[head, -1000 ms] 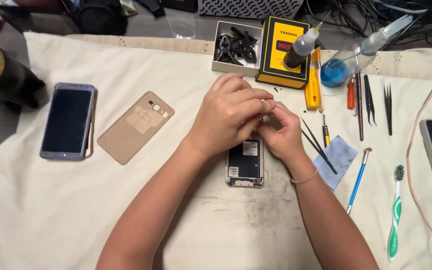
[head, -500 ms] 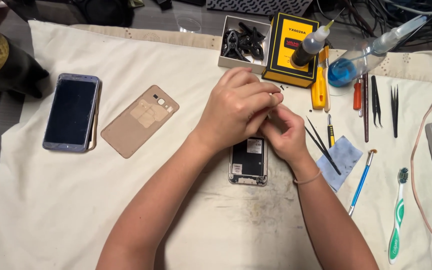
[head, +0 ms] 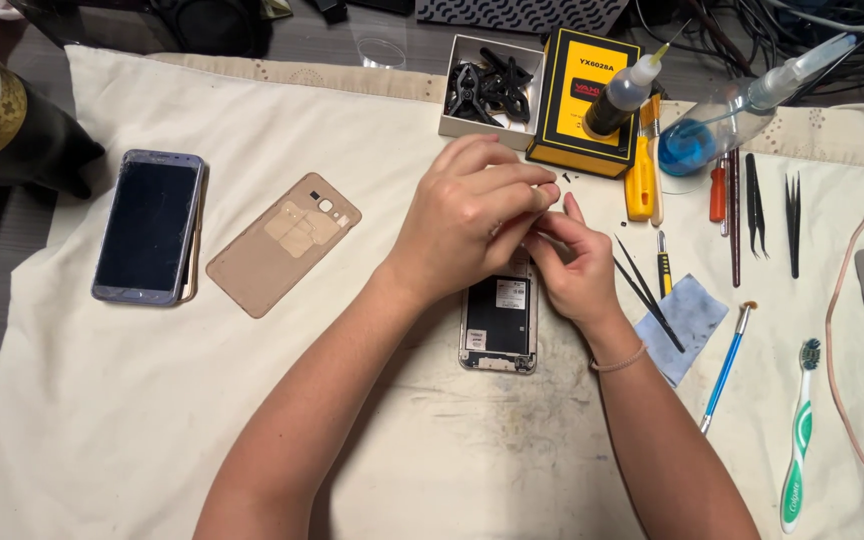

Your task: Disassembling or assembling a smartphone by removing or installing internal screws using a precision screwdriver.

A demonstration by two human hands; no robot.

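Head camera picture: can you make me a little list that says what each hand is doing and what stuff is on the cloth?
Left hand: curled over the top end of the opened phone, fingertips pinched together
Right hand: touching the left hand's fingertips, above the same phone
What they pinch: too small to tell
Opened phone: lies back-up, cover off, battery showing
Gold back cover: lies apart, to the left
Second phone: screen up, far left
Tools on the right: tweezers, blue brush, green toothbrush
Surface: cream cloth
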